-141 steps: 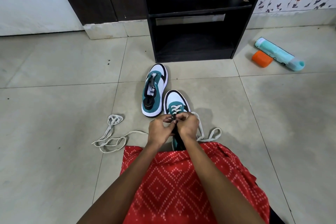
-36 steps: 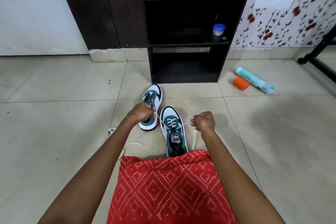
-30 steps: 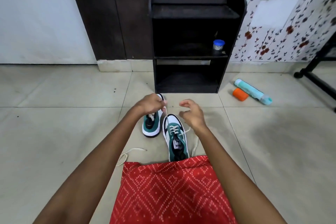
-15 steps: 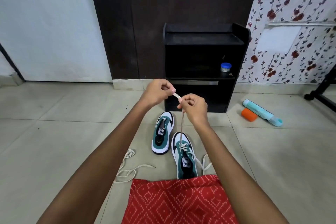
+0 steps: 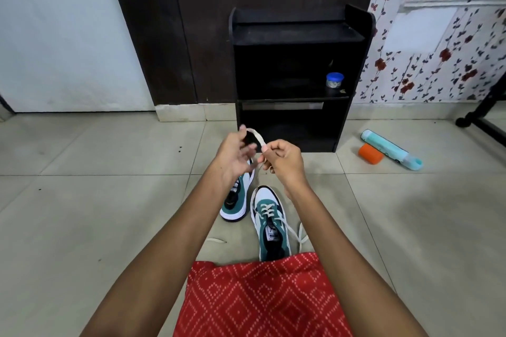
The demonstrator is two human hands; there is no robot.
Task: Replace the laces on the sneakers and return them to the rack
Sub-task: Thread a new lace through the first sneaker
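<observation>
Since half a second ago the left hand (image 5: pixel 235 154) has loosened: its fingers spread, the lace (image 5: pixel 258 137) end at its top fingertip, though blur hides any pinch. The right hand (image 5: pixel 284 159) pinches the flat, woven, cream lace, which arcs between the hands and drops to the half-laced sneaker (image 5: pixel 271 230) below, toward the person. The unlaced sneaker (image 5: pixel 236 201) lies under the left hand, and the boxy black rack (image 5: pixel 298 35) stands beyond both. The limp lace could slip from that slack hand, or twist and thread crooked.

part-laced sneaker (image 5: pixel 269 230) (lace (image 5: pixel 258 137) raised) before rack (image 5: pixel 295 60)
</observation>
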